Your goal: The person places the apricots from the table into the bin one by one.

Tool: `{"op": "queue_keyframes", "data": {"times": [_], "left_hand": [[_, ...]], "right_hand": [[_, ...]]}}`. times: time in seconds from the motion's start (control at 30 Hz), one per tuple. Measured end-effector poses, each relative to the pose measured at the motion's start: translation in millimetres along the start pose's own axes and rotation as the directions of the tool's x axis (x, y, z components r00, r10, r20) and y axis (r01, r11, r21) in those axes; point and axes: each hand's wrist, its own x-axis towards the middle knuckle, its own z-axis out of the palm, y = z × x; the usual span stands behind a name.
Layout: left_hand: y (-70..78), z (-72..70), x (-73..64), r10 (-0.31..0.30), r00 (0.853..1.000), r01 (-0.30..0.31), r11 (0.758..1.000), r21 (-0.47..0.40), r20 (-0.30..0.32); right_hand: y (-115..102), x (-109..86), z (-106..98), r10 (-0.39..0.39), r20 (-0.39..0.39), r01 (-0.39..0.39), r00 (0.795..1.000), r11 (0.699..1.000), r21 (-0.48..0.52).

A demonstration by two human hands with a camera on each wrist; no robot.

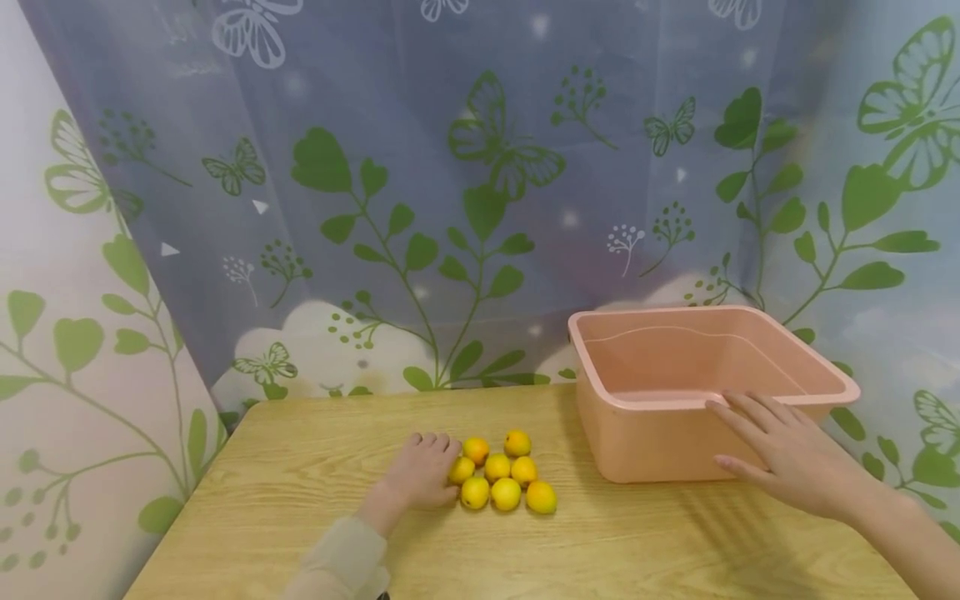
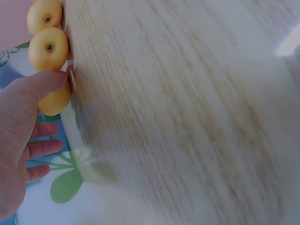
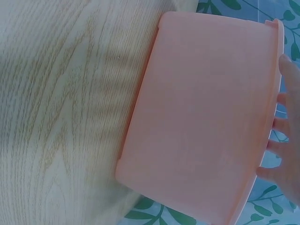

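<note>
Several small round yellow-orange fruits with green stem dots lie in a tight cluster on the wooden table. At the cluster's left end, my left hand has its thumb and fingers around the outermost yellow fruit. In the left wrist view the thumb covers part of that fruit, and the index finger is mostly hidden behind it. My right hand is at the near rim of a pink plastic basin, fingers spread and fairly straight. Whether its fingertips touch the rim is hard to tell.
The wooden table runs back to a blue curtain with green leaves and butterflies. Close to the right-hand curtain, the basin takes up the table's back right. A pale curtain hangs along the left side.
</note>
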Motion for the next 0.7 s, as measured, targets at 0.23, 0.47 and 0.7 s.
{"op": "queue_keyframes", "data": {"times": [0.23, 0.47, 0.7], "left_hand": [[3.2, 3.3, 3.2, -0.016, 0.999, 0.016, 1.000, -0.003, 0.033], [4.1, 3.7, 4.2, -0.010, 1.000, 0.010, 1.000, -0.023, 0.008], [4.7, 7.6, 7.1, -0.011, 1.000, 0.012, 0.999, -0.041, 0.013]], "right_hand": [[0.3, -0.8, -0.6, 0.015, 0.017, -0.015, 1.000, 1.000, 0.017], [0.0, -0.6, -0.7, 0.021, 0.022, -0.022, 1.000, 1.000, 0.013], [0.2, 0.8, -1.5, 0.019, 0.018, -0.019, 1.000, 1.000, 0.008]]}}
